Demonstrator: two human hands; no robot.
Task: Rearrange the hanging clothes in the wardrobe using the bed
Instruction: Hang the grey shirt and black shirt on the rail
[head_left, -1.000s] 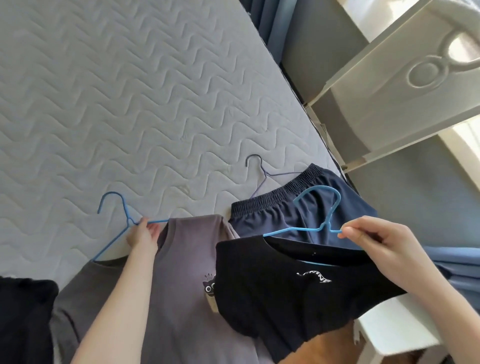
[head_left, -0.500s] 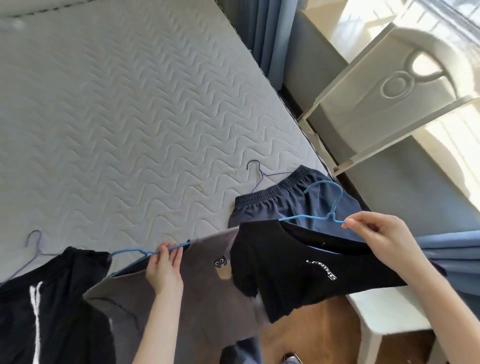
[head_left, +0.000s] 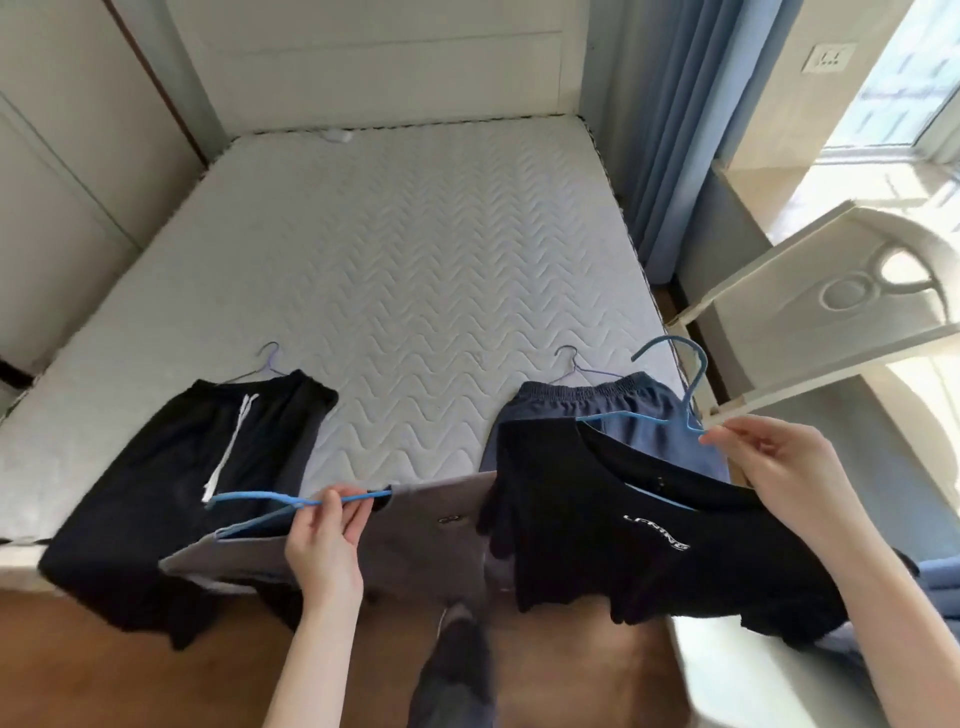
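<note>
the left hand (head_left: 324, 540) pinches a blue hanger (head_left: 270, 506) carrying the grey shirt (head_left: 431, 540); the right hand (head_left: 774, 467) pinches another blue hanger (head_left: 680, 400) carrying the black shirt (head_left: 649, 551), both over the bed (head_left: 415, 270) edge.

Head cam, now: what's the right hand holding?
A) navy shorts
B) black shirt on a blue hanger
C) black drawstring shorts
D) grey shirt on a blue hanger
B: the right hand pinches the blue hanger carrying the black shirt; the left hand grips the other hanger, with the grey shirt.
</note>
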